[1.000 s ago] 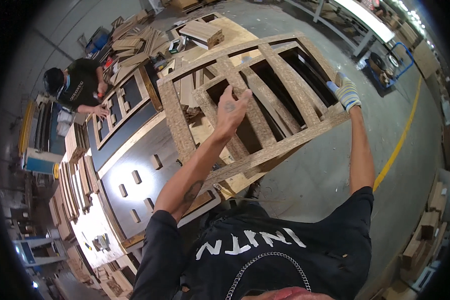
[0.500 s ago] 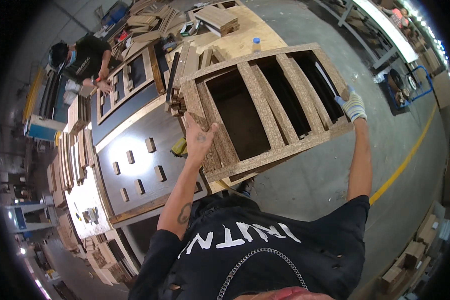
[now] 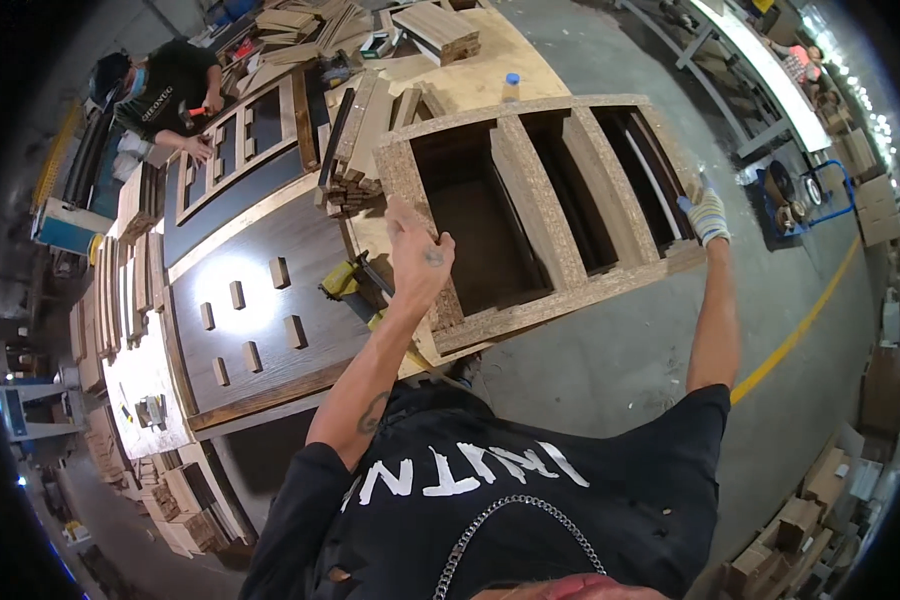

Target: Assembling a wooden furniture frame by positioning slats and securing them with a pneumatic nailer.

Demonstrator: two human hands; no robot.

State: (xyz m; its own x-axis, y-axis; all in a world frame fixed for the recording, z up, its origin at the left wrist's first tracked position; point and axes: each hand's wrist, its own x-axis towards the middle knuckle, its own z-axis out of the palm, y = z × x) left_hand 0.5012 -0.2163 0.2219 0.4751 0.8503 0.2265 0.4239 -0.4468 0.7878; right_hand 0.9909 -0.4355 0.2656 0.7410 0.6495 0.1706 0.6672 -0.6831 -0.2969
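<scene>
A slatted chipboard frame (image 3: 573, 255) with several long openings lies in front of me, over the edge of the work table. Deep dark spaces show between its crosspieces. Against its left end board rests my left hand (image 3: 422, 262), bare, the fingers stretched out and the thumb apart. My right hand (image 3: 708, 214), in a striped knit glove, grips the frame's right end; some of its fingers are hidden behind the edge. Beside my left forearm, a yellow-green power tool (image 3: 344, 284) lies on the table.
Small wooden blocks (image 3: 252, 356) stand on a dark panel (image 3: 270, 345) at left. Beyond it, a co-worker (image 3: 175, 95) holds a hammer (image 3: 197, 110) over another frame. Wood strips (image 3: 355, 180) and a blue-capped bottle (image 3: 511, 88) are on the table. A blue cart (image 3: 805, 200) stands far right.
The upper chipboard layer, offset before, now lines up with what lies beneath it. My left hand has shifted upward along the end board. The co-worker's hammer is raised.
</scene>
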